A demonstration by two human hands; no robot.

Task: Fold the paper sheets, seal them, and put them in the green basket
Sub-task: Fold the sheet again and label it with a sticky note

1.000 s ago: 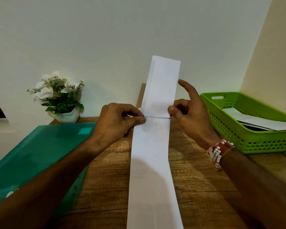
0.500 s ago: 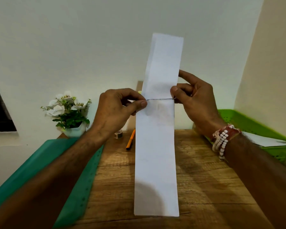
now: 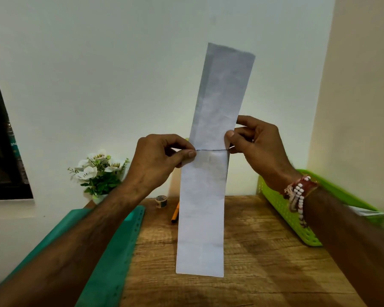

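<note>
A long narrow folded white paper strip (image 3: 208,196) is held upright above the wooden table (image 3: 253,251). A thin dark thread or band (image 3: 211,149) runs across its middle. My left hand (image 3: 160,160) pinches the strip's left edge at that line. My right hand (image 3: 257,147) pinches the right edge at the same height. The green basket (image 3: 284,209) stands at the right behind my right wrist, with white paper (image 3: 364,211) inside it.
A green plastic folder (image 3: 111,251) lies on the left of the table. A small tape roll (image 3: 161,200) and an orange pen (image 3: 175,214) lie near the wall. A white pot of flowers (image 3: 100,171) stands at the back left. Walls close off the back and right.
Both hands have lifted the paper strip off the table and raised it upright. The view has tilted up, and the strip's top now leans a little to the right.
</note>
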